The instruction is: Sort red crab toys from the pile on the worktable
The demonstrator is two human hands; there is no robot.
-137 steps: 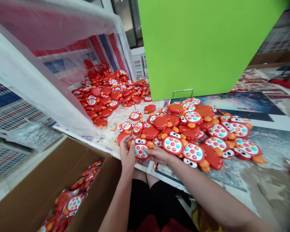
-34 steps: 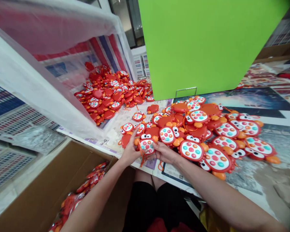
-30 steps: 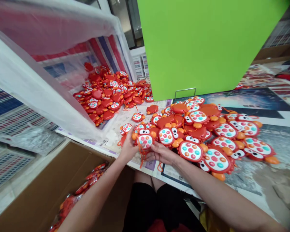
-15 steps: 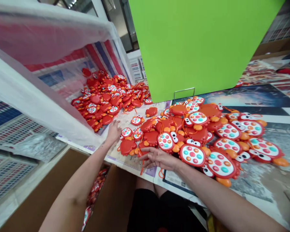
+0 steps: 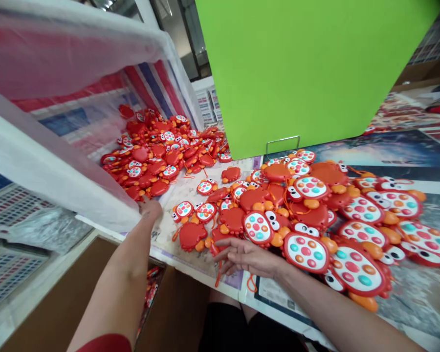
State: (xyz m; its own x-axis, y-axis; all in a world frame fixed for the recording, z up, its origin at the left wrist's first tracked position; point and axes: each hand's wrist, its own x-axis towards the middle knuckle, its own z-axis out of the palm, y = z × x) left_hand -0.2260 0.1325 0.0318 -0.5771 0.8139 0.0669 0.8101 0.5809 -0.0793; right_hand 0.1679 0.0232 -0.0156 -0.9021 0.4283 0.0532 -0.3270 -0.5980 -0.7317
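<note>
My left hand (image 5: 150,208) lies knuckles-up at the hem of the white plastic sheet (image 5: 58,166), fingers curled toward it. I cannot tell whether they pinch the film or only rest against it. At its one o'clock, inside the sheet, sits the far pile of red crab toys (image 5: 157,151). At its three o'clock, near it, a small button-faced crab (image 5: 183,209) lies on the counter (image 5: 179,190).

My right hand (image 5: 247,254) is flat and slack, fingers apart, holding nothing. Its fingertips lie against a face-down red crab (image 5: 220,234), whose orange cord (image 5: 217,276) trails over the counter edge at that hand's seven o'clock. The big heap (image 5: 333,210) starts at its one o'clock, with the green board (image 5: 297,73) standing behind at twelve. A cardboard box (image 5: 51,303) sits below the counter, at the left hand's eight o'clock.

To work this well, I would handle the film lightly so it drags no crabs off the edge. I would also take any crab by its shell rather than its cord, since the cords look ready to snag their neighbours.
</note>
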